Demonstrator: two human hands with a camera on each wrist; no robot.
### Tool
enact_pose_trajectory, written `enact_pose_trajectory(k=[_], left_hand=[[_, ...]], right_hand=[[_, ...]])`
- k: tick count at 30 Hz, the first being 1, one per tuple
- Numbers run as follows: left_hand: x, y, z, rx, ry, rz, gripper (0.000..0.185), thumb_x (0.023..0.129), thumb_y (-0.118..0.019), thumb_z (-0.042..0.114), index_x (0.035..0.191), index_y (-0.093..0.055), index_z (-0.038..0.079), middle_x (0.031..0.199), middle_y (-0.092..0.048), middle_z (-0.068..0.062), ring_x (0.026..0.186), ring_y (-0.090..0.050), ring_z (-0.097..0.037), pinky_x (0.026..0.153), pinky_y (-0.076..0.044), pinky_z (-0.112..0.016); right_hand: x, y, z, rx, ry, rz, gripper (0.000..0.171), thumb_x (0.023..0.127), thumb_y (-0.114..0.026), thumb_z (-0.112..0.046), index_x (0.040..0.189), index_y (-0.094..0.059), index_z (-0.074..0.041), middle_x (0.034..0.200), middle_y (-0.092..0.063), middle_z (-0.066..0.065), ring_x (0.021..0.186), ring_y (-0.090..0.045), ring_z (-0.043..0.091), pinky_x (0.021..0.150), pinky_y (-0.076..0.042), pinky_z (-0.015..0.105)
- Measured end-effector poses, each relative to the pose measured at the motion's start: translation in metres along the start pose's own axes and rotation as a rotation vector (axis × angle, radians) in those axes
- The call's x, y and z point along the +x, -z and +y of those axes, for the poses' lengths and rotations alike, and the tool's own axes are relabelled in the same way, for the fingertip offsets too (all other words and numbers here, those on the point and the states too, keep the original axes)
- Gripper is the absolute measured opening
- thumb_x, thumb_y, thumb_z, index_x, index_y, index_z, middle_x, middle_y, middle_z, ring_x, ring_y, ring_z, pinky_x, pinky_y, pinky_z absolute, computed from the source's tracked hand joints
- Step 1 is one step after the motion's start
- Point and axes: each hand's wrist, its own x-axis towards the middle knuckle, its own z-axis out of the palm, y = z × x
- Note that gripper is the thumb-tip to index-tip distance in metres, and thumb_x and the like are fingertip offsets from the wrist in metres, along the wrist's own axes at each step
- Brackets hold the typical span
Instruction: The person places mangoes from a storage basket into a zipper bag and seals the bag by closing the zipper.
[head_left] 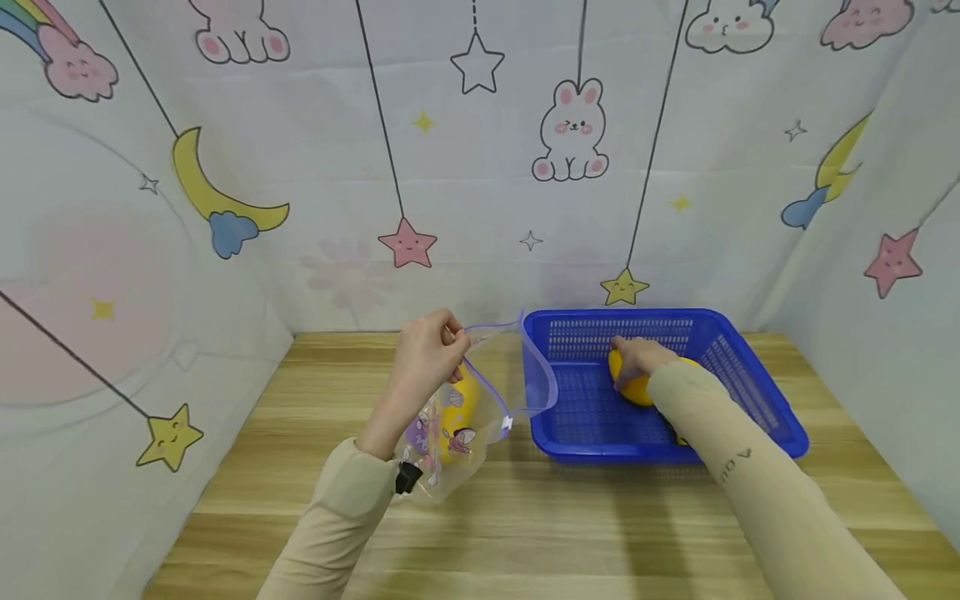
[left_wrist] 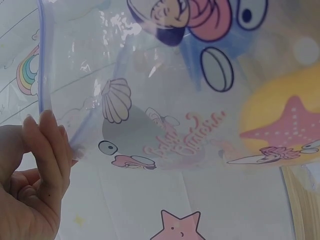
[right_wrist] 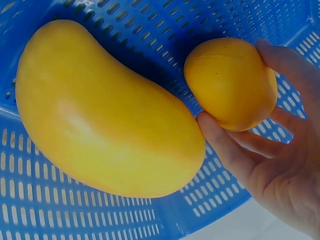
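My left hand (head_left: pixel 429 348) pinches the upper edge of a clear zip bag (head_left: pixel 480 450) with purple trim and cartoon prints. The bag's mouth gapes toward the basket, its white slider (head_left: pixel 507 422) low on the trim. Inside the bag shows a yellow fruit (head_left: pixel 467 400), partly covered by the prints. Over in the blue basket (head_left: pixel 585 454), my right hand (head_left: pixel 641 360) grips a round orange-yellow fruit (right_wrist: pixel 227 85) with thumb and fingers around its side. Close beside that fruit lies a large yellow mango (right_wrist: pixel 105 120), mostly hidden behind my sleeve in the head view.
The basket, with slotted walls, stands on the wood-grain table (head_left: pixel 480 542) to the right of the bag. A white curtain (head_left: pixel 480 183) printed with stars, moons and rabbits hangs behind the table and along both sides.
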Motion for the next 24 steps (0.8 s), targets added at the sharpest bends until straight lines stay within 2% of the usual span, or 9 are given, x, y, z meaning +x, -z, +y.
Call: enact_pose_trajectory(k=[11,16,24], left_hand=[[-0.001,0.002,0.0,0.0,0.007,0.004,0.01,0.089,-0.056,0.007,0.088,-0.063,0.0,0.061,-0.065,-0.014,0.037,-0.055,-0.008,0.041,-0.051,-0.025],[-0.001,0.003,0.0,0.002,0.012,0.004,0.01,0.089,-0.057,0.008,0.087,-0.063,0.001,0.061,-0.065,-0.015,0.037,-0.055,-0.008,0.041,-0.051,-0.025],[-0.001,0.002,0.0,0.004,0.014,-0.001,0.01,0.089,-0.057,0.008,0.087,-0.063,0.0,0.059,-0.062,-0.012,0.038,-0.056,-0.008,0.042,-0.052,-0.025]], right_hand=[[-0.011,0.004,-0.003,0.0,0.032,0.02,0.076,0.081,-0.075,-0.024,0.143,-0.035,-0.005,0.136,-0.047,0.029,0.117,-0.051,0.042,0.094,-0.048,0.058],[-0.015,0.007,-0.005,0.012,0.052,0.017,0.077,0.082,-0.073,-0.023,0.145,-0.033,-0.008,0.139,-0.04,0.03,0.116,-0.051,0.044,0.086,-0.054,0.054],[-0.025,0.01,-0.009,0.022,0.108,0.018,0.079,0.08,-0.071,-0.021,0.147,-0.03,-0.01,0.14,-0.037,0.029,0.106,-0.055,0.041,0.063,-0.059,0.045]])
